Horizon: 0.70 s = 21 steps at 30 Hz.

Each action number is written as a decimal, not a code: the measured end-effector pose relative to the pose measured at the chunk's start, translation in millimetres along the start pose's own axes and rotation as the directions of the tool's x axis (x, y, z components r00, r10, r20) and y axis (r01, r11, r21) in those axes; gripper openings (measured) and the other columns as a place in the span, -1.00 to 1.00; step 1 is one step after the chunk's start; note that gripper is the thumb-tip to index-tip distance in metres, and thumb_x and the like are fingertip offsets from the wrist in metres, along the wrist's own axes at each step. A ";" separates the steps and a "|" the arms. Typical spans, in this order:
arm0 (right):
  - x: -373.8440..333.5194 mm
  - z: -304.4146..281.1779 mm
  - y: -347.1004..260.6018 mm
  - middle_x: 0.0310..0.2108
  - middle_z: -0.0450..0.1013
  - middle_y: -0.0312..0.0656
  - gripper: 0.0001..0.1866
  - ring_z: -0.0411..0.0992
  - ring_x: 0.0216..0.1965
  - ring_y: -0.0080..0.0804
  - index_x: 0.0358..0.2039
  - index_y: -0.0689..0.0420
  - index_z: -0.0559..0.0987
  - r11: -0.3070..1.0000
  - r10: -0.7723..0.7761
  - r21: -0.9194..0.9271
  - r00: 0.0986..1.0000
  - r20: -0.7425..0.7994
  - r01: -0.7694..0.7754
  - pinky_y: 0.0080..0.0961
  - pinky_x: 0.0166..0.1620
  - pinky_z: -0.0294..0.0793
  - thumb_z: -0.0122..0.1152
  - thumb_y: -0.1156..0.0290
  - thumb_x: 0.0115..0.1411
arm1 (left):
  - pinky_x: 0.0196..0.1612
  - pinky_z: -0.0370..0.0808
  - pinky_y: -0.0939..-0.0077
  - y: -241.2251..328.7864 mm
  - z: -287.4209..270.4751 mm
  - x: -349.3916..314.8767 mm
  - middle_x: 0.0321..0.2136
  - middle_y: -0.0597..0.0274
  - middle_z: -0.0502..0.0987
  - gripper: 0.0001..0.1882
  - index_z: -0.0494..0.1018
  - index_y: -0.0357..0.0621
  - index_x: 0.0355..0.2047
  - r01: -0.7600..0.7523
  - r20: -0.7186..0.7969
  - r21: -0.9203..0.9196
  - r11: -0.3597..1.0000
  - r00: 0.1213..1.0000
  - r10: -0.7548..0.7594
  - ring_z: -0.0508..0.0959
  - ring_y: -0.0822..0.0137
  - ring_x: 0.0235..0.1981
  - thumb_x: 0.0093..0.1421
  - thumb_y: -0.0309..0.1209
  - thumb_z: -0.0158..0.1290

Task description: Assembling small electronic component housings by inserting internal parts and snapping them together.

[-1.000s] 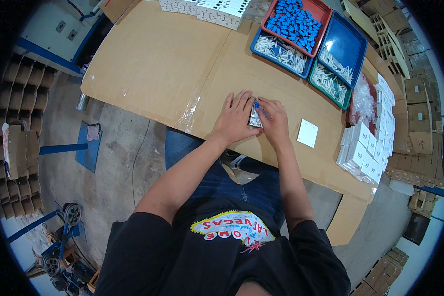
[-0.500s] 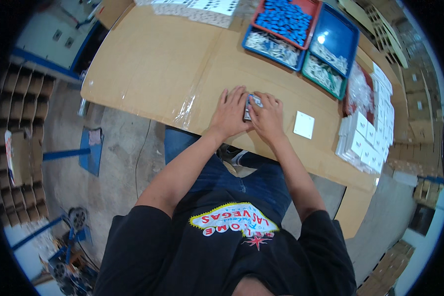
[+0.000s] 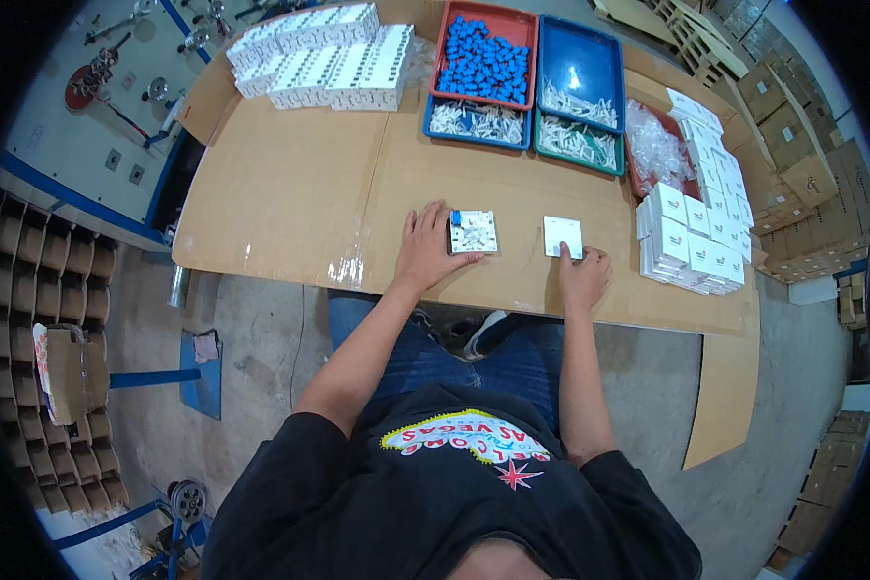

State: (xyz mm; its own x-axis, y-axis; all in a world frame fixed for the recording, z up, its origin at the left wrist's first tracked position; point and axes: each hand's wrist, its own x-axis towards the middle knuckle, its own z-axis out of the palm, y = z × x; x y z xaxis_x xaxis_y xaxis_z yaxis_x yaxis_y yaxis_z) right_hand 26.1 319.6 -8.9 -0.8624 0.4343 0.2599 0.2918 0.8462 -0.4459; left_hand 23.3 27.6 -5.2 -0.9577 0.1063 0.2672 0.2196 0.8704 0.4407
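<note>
On the cardboard-covered table lies a small square box (image 3: pixel 474 233), open at the top, with a blue piece in one corner and small white pieces inside. My left hand (image 3: pixel 429 249) grips it, fingers along its left side and thumb against its near edge. To the right a flat white square plate (image 3: pixel 563 233) lies on the cardboard. My right hand (image 3: pixel 585 280) is at its near right corner, thumb touching the near edge and the fingers apart from the thumb, beside the plate. The plate does not look lifted.
At the back stand a red tray (image 3: pixel 439 60) of blue pieces and blue and green trays (image 3: pixel 611 169) of small white pieces. A red bin (image 3: pixel 638 184) holds clear plastic bags. White boxes (image 3: pixel 669 237) are stacked at the right, more white boxes (image 3: pixel 367 72) at the back left.
My right hand has left the box and moved right to the white plate. The box, mostly covered by both hands before, now shows its contents. The whole view has shifted.
</note>
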 end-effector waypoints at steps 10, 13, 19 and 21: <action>1.3 22.4 -0.5 -0.19 0.53 -0.22 -0.67 0.49 -0.18 -0.49 -0.13 0.19 0.52 0.522 -0.110 0.840 0.965 0.238 -0.148 -0.51 -0.11 0.47 0.42 0.51 0.11 | 0.19 0.40 0.35 26.5 13.0 -36.9 0.15 0.12 0.44 -0.05 0.09 -0.19 0.40 0.237 0.202 -0.956 0.174 0.959 -0.197 0.47 0.16 0.14 0.08 -0.33 0.35; -12.8 -21.4 -25.0 -0.21 0.54 -0.24 -0.69 0.50 -0.20 -0.56 -0.11 0.20 0.50 0.371 -0.186 0.897 0.928 0.324 -0.239 -0.57 -0.10 0.49 0.38 0.57 0.15 | 0.21 0.41 0.22 45.9 -2.7 -54.1 0.18 0.09 0.41 -0.14 0.03 -0.01 0.44 0.269 0.331 -0.918 -0.290 0.924 -0.192 0.47 0.07 0.16 0.19 -0.37 0.19; -34.9 -52.4 -27.0 -0.10 0.54 -0.21 -0.67 0.52 -0.07 -0.37 0.01 0.16 0.49 -0.257 -0.165 0.738 0.781 0.602 -0.623 -0.35 0.11 0.51 0.31 0.49 0.24 | 0.22 0.41 -0.15 75.1 -38.4 -63.8 0.22 -0.04 0.39 -0.32 0.06 0.19 0.43 0.355 0.426 -0.604 -0.714 0.901 0.087 0.44 -0.13 0.21 0.30 -0.16 -0.10; -34.4 -48.6 -23.8 -0.02 0.52 -0.18 -0.66 0.48 0.08 -0.24 0.07 0.14 0.49 -0.427 -0.206 0.612 0.730 0.651 -0.666 -0.22 0.20 0.46 0.22 0.35 0.33 | 0.24 0.38 -0.17 76.8 -41.9 -55.6 0.25 -0.10 0.35 -0.32 0.11 0.15 0.41 0.381 0.424 -0.595 -0.708 0.897 0.126 0.42 -0.17 0.22 0.29 -0.13 -0.10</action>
State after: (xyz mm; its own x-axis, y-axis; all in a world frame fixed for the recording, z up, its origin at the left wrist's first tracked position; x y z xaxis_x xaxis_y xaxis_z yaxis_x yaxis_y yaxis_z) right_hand 68.9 299.5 34.4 -0.9593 -0.0583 -0.2763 0.1969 -0.8392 -0.5069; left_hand 101.3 68.3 49.7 -0.9100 0.4090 -0.0676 -0.4096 -0.8618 0.2993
